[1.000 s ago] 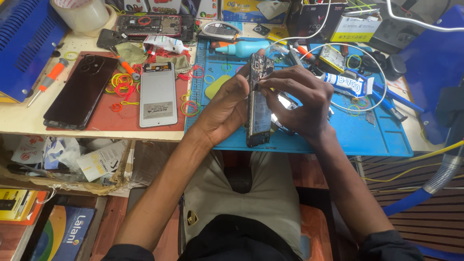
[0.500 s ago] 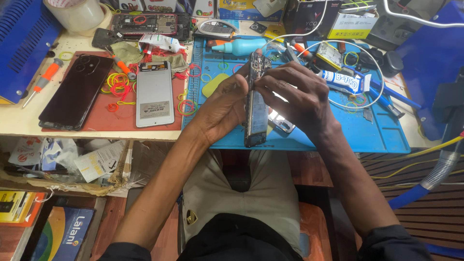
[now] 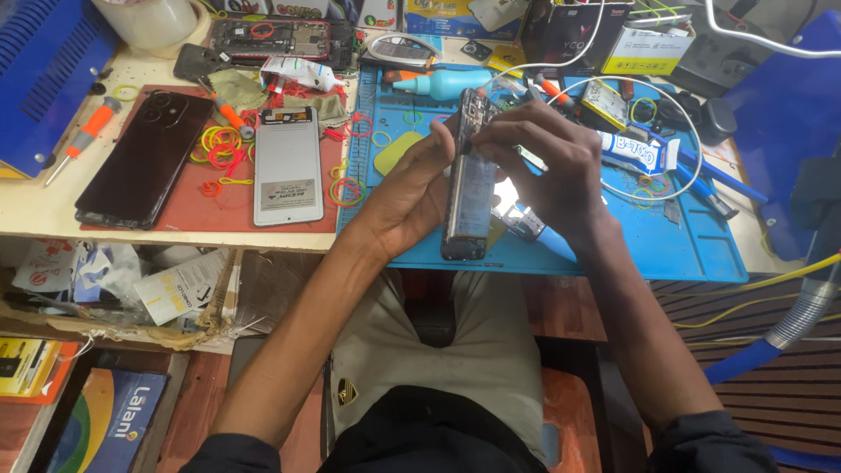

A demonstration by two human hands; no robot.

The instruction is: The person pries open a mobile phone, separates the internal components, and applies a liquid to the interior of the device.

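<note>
An opened phone body (image 3: 469, 188) with bare circuitry stands on its long edge over the blue work mat (image 3: 666, 245). My left hand (image 3: 407, 188) cradles it from the left side. My right hand (image 3: 552, 171) grips its upper part, with the fingertips pressed on the top end near the camera area. A blue-handled tool (image 3: 539, 235) lies on the mat just under my right hand.
A dark phone back cover (image 3: 144, 158) and a grey phone panel (image 3: 287, 165) lie on a red mat (image 3: 210, 210) at left, among coloured rubber bands (image 3: 223, 144). A glue tube (image 3: 635, 151), screwdrivers (image 3: 83, 136), a teal bottle (image 3: 447, 83), a tape roll (image 3: 149, 19) and boxes crowd the bench.
Both hands keep hold of the phone. The hands and phone have barely shifted; the view has moved slightly.
</note>
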